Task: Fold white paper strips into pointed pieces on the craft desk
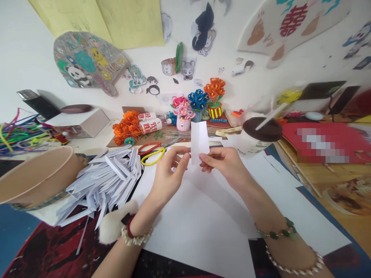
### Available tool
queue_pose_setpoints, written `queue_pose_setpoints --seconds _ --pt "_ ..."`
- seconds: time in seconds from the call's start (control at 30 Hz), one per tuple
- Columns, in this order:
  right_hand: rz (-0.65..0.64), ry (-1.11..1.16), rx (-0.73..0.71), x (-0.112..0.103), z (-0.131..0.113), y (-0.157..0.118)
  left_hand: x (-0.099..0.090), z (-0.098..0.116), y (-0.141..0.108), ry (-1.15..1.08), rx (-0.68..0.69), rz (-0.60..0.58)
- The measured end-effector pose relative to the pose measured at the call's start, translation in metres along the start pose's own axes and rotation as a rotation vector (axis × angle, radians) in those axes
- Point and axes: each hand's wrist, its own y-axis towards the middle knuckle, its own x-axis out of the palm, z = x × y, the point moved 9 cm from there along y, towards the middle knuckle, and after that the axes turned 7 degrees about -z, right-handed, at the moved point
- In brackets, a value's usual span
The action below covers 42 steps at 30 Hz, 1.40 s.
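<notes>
A small white strip of folded paper (pixel 199 139) stands upright in front of me, with a lengthwise crease. My right hand (pixel 216 160) pinches its lower right edge between thumb and fingers. At the left edge of the strip is my left hand (pixel 174 168), fingers curved and thumb slightly apart from them; I cannot tell whether a fingertip touches the paper. Below both hands lies a large white paper sheet (pixel 197 224). Left of it is a heap of folded white paper strips (pixel 107 181). Scissors (pixel 152 154) with orange and yellow handles lie behind my left hand.
A tan bowl (pixel 37 177) stands at the left. Behind are orange craft flowers (pixel 127 127), a bottle (pixel 150 125) and small potted craft flowers (pixel 214 96). A lidded cup with a straw (pixel 257 135) stands at the right, near a red folder (pixel 292 135). A white fluffy thing (pixel 111 227) lies by my left wrist.
</notes>
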Motion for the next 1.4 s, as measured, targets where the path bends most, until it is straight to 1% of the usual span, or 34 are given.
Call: queue_pose_setpoints --seconds 0.07,0.1,0.17,0.27,0.37,0.53,0.63,0.73,0.83,0.93,1.0,1.1,1.4 --pt "0.012 0.015 0.013 -0.003 0.000 0.000 -0.007 0.022 -0.003 0.200 0.233 0.046" --pt "0.004 0.025 0.017 -0.003 -0.001 0.000 -0.007 0.032 -0.006 0.308 0.345 0.051" --pt "-0.028 0.051 0.027 -0.001 -0.002 0.000 -0.003 0.044 -0.012 0.485 0.506 0.047" --pt "-0.079 0.072 0.050 0.003 -0.001 0.000 -0.001 0.048 -0.014 0.602 0.598 0.037" --pt "-0.118 0.061 0.056 0.006 0.001 0.000 -0.002 0.048 -0.014 0.618 0.610 0.042" --pt "-0.159 0.039 0.000 0.011 -0.004 -0.001 -0.005 0.047 -0.009 0.578 0.534 0.026" --pt "-0.152 0.030 -0.002 0.012 -0.006 -0.002 -0.007 0.042 -0.005 0.493 0.448 0.030" --pt "-0.147 0.025 0.002 0.013 -0.006 -0.003 -0.009 0.030 -0.002 0.346 0.317 0.056" --pt "-0.146 0.034 0.006 0.013 -0.006 -0.002 -0.010 0.012 0.001 0.154 0.142 0.090" --pt "-0.130 0.066 0.007 0.013 -0.004 -0.002 -0.004 -0.005 0.002 0.012 -0.024 0.067" --pt "-0.119 0.086 0.008 0.012 -0.004 -0.002 0.000 -0.010 0.002 -0.021 -0.094 0.036" --pt "-0.119 0.088 0.021 0.013 -0.003 -0.002 0.003 -0.011 0.002 -0.029 -0.133 0.022" --pt "-0.161 0.077 0.041 0.018 -0.003 -0.004 0.000 -0.011 -0.002 -0.018 -0.160 0.086"
